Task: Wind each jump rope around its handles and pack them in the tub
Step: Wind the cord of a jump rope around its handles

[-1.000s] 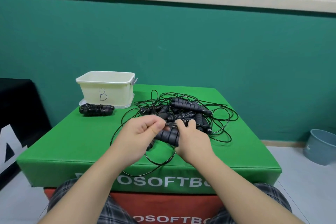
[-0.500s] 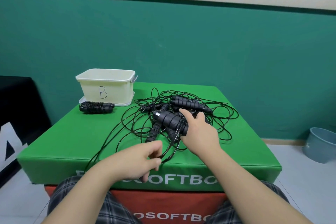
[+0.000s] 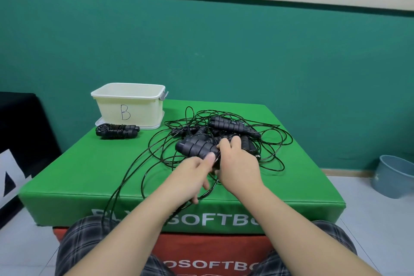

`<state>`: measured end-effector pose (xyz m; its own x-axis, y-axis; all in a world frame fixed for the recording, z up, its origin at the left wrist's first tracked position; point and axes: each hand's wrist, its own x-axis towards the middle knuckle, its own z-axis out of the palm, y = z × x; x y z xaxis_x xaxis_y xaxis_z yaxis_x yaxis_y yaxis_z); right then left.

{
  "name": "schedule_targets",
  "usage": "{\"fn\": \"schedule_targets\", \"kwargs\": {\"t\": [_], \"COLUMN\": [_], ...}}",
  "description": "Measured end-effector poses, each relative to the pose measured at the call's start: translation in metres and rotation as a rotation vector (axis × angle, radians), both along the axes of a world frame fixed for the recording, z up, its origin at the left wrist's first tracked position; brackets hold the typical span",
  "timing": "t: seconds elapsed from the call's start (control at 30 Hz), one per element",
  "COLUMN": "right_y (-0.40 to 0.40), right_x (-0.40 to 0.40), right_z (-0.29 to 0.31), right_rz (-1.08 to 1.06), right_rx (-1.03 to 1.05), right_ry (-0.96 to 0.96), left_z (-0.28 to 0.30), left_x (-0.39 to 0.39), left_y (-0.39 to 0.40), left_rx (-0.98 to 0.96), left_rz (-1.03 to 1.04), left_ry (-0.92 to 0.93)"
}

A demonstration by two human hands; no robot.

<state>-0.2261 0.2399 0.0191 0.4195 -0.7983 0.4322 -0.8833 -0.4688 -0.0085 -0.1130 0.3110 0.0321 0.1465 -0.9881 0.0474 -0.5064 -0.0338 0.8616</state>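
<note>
My right hand grips a pair of black ribbed jump-rope handles held together above the green mat. My left hand sits just left of it, thumb against the near end of the handles, pinching the thin black cord, which runs off the mat's front edge. A tangled pile of black ropes and handles lies behind my hands. One wound rope bundle lies in front of the cream tub marked "B" at the back left.
The green soft box serves as the work surface, stacked on a red one. A grey-blue bucket stands on the floor at right. A black object fills the left edge. The teal wall is close behind.
My left hand moved from near the mat's front edge back up to the handles with the cord. My right hand kept gripping the handles, shifting slightly toward me.
</note>
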Motion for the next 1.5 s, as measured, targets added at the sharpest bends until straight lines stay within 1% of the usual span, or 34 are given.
{"fn": "schedule_targets", "kwargs": {"t": [0.07,0.13,0.23,0.27,0.3,0.33,0.4,0.47,0.57,0.63,0.77,0.87,0.97,1.03,1.2,1.33,1.43,1.5], "right_y": [0.003,0.001,0.01,0.01,0.009,0.008,0.003,0.0,-0.001,-0.001,-0.005,-0.005,-0.006,-0.007,0.001,0.014,0.018,0.019], "right_x": [0.004,0.004,0.003,0.002,0.001,0.001,0.0,-0.004,-0.008,-0.009,-0.009,-0.009,-0.009,-0.007,-0.003,-0.004,-0.003,-0.002], "right_z": [-0.003,-0.01,-0.002,0.0,0.004,0.008,0.015,0.02,0.021,0.023,0.02,0.017,0.014,0.01,0.012,0.017,0.018,0.019], "right_rz": [0.032,0.084,0.091,0.084,0.079,0.069,0.061,0.036,0.044,0.046,0.044,0.031,0.006,0.017,0.097,0.235,0.302,0.324], "right_rx": [-0.016,-0.058,0.051,0.045,0.083,0.129,0.155,0.16,0.188,0.189,0.209,0.251,0.309,0.361,0.552,0.716,0.856,0.918], "right_ry": [-0.025,-0.074,-0.068,-0.06,-0.038,-0.03,-0.073,-0.12,-0.106,-0.129,-0.187,-0.283,-0.364,-0.451,-0.693,-0.738,-0.847,-0.926], "left_z": [-0.001,-0.004,-0.013,-0.015,-0.017,-0.017,-0.019,-0.019,-0.014,-0.014,-0.028,-0.038,-0.044,-0.05,-0.062,-0.064,-0.062,-0.06], "left_x": [-0.005,-0.009,-0.008,-0.008,-0.008,-0.01,-0.015,-0.022,-0.017,-0.013,-0.012,-0.004,0.006,0.011,0.029,0.043,0.04,0.034], "left_y": [-0.006,-0.006,-0.003,-0.002,0.0,0.002,0.008,0.013,0.014,0.011,0.01,0.006,0.002,0.0,-0.006,-0.014,-0.017,-0.016], "left_rx": [-0.13,-0.212,-0.284,-0.311,-0.337,-0.35,-0.371,-0.387,-0.418,-0.432,-0.39,-0.32,-0.263,-0.241,-0.285,-0.317,-0.332,-0.37], "left_rz": [0.136,0.153,0.074,0.049,0.024,0.004,-0.041,-0.084,-0.083,-0.083,-0.074,-0.081,-0.129,-0.161,-0.104,-0.003,0.016,0.002], "left_ry": [-0.101,-0.142,-0.057,-0.025,0.004,0.031,0.075,0.05,0.004,-0.027,0.013,0.033,0.065,0.093,0.064,-0.008,0.005,0.079]}}
